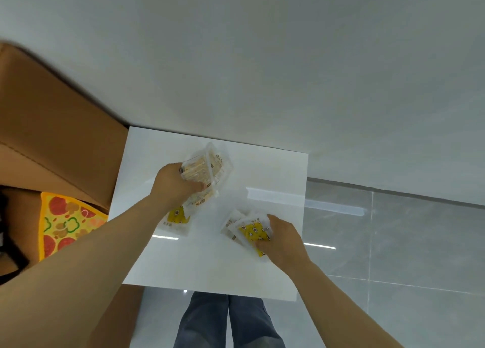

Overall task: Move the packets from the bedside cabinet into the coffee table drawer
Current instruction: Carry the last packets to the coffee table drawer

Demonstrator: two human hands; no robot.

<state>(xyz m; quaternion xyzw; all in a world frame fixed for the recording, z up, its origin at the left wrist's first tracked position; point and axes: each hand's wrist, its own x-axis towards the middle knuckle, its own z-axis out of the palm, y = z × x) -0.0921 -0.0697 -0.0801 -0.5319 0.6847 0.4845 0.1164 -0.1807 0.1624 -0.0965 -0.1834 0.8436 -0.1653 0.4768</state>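
The white top of the bedside cabinet [267,172] fills the middle of the head view. My left hand [175,185] grips a stack of clear packets with beige contents [207,169] near the cabinet's back left. One yellow-and-white packet [177,217] lies flat under my left wrist. My right hand [280,238] pinches a small fan of packets, the top one yellow [253,232], at the cabinet's right front. The coffee table drawer is not in view.
A brown headboard or bed side [52,127] stands left of the cabinet, with a pizza-slice cushion [63,227] on it. A pale wall runs behind. Glossy grey floor tiles [406,242] lie to the right. My legs in grey trousers [225,321] stand at the cabinet's front edge.
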